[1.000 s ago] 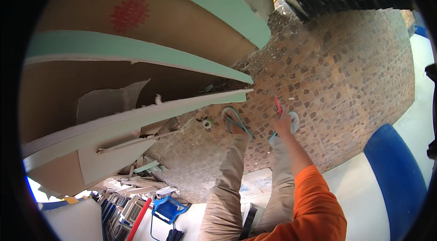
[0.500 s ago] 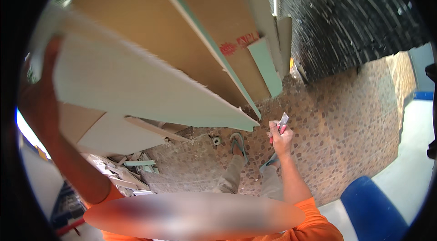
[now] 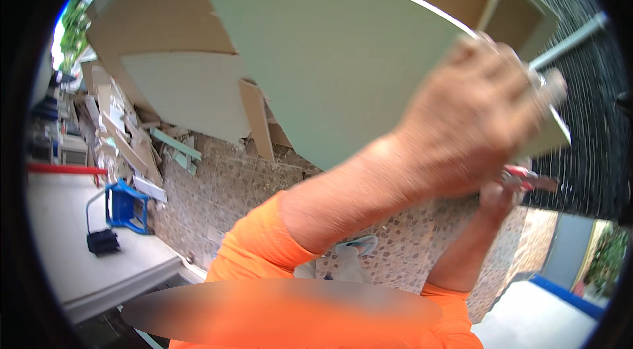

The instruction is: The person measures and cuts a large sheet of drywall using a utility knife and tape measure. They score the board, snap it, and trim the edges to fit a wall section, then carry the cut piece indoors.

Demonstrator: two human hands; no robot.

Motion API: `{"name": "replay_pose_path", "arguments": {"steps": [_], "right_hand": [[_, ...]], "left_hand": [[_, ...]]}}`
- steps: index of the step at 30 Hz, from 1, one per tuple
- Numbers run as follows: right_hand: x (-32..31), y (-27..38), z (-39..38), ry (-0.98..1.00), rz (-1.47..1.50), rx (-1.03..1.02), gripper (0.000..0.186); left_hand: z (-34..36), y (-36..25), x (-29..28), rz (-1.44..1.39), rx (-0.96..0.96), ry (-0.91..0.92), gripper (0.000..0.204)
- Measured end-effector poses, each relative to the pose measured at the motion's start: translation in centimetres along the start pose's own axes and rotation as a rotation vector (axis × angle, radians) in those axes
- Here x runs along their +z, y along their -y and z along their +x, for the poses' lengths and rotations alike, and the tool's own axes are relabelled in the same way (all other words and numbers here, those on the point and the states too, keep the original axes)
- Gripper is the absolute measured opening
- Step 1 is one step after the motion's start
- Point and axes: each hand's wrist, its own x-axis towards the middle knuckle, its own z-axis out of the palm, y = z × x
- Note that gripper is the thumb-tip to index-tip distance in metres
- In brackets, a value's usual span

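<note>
A large sheet of pale green plasterboard (image 3: 336, 65) stands tilted in front of me, its white cut edge along the top. My left hand (image 3: 468, 111), blurred by motion, reaches across to the right with its fingers curled over that edge. Lower down, by the sheet's right end, my right hand (image 3: 499, 197) is closed round a red-handled knife (image 3: 521, 179), its blade pointing right. Part of my right hand and forearm is hidden behind my left arm.
Brown-faced boards (image 3: 165, 26) lean behind the sheet. Broken board scraps (image 3: 132, 144) lie on the pebble-patterned floor (image 3: 224, 190) at left, near a blue stool (image 3: 125, 207). Dark ribbed material (image 3: 587, 144) rises at right beside a grey pipe (image 3: 567, 40). A white surface (image 3: 547, 313) is at lower right.
My left hand has swung from the far left to the right along the plasterboard, whose green face now shows. My right hand has moved right with the knife, and the view has turned.
</note>
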Motion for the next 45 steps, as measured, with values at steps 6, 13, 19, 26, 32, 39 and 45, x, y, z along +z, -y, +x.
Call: {"name": "replay_pose_path", "arguments": {"steps": [6, 13, 19, 26, 32, 39, 45], "right_hand": [[-1.0, 1.9, 2.9, 0.172, -0.263, 0.247, 0.061], [-3.0, 4.7, 8.1, 0.399, 0.047, 0.434, 0.062], [-3.7, 4.6, 10.5, 0.300, -0.062, 0.483, 0.058], [0.9, 1.4, 9.9, 0.216, -0.338, 0.421, 0.059], [3.2, -1.3, 9.2, 0.196, -0.488, 0.428, 0.060], [4.0, -0.3, 8.4, 0.201, -0.500, 0.438, 0.062], [2.1, 3.7, 6.8, 0.211, -0.372, 0.431, 0.063]], "left_hand": [[-8.6, 0.8, -7.2, -0.198, -0.316, -0.021, 0.051], [-45.3, 8.8, -9.4, -0.223, -1.430, 0.465, 0.046], [-75.0, 12.2, -8.2, 0.142, -1.805, 1.141, 0.057], [-92.8, 18.3, 0.2, 0.553, -1.706, 1.142, 0.068], [-100.2, 20.5, 3.8, 0.275, -1.845, 1.212, 0.064], [-96.2, 15.4, -0.4, -0.068, -2.196, 0.966, 0.086], [-81.2, 7.4, -6.8, -1.262, -2.338, -0.473, 0.063]]}}
